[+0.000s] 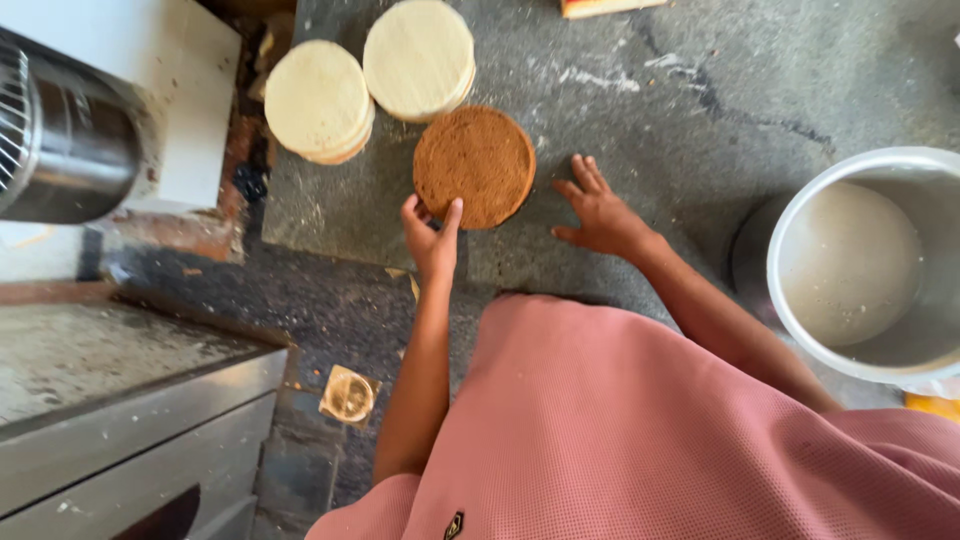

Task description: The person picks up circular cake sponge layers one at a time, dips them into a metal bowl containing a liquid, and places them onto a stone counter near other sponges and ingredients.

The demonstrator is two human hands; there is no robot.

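Note:
A round brown cake layer [474, 163] lies flat on the dark stone counter [660, 130]. My left hand [431, 238] grips its near-left edge, thumb and fingers pinching the rim. My right hand [597, 213] rests flat on the counter just to the right of the cake, fingers spread, holding nothing. Two stacks of pale round cake layers [318, 99] [419, 57] sit behind the brown one.
A large white bowl [868, 262] with pale batter stands at the right edge. A metal cylinder with a wire guard [60, 140] sits far left beside a white board [195, 110]. A steel unit [120, 400] is at lower left.

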